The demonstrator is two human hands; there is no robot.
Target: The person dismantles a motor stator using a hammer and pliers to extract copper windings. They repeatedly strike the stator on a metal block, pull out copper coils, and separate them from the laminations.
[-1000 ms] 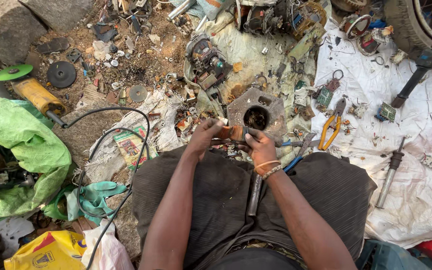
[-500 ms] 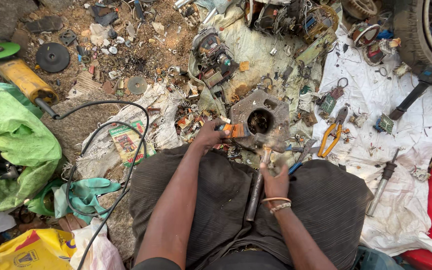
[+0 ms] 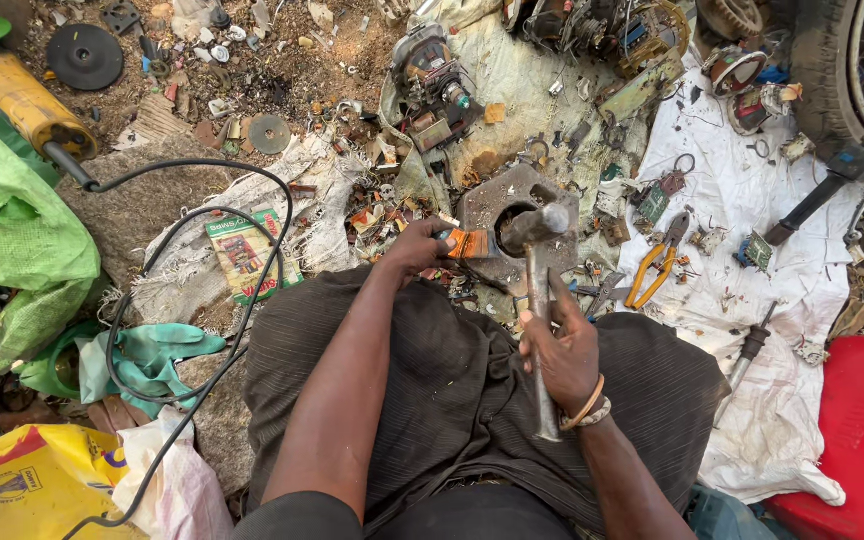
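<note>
Head view: right hand [image 3: 564, 355] clamped on grey steel hammer [image 3: 537, 300], long axis straight away from fingers, head over grey metal motor housing [image 3: 517, 225]. Left hand [image 3: 417, 245], nearer, pinches orange-handled chisel [image 3: 472, 243], pointing rightward from its fingers at housing. Green-red printed flat packet [image 3: 247, 248] left of left fingers; yellow bag [image 3: 32, 480] far down-left.

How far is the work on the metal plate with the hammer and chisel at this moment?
Done: the tools are in position. The left hand holds the orange-handled chisel against the round hole of the metal plate. In hand: the right hand holds the hammer, its head above the chisel. Left: the plate shows no visible change.
</note>
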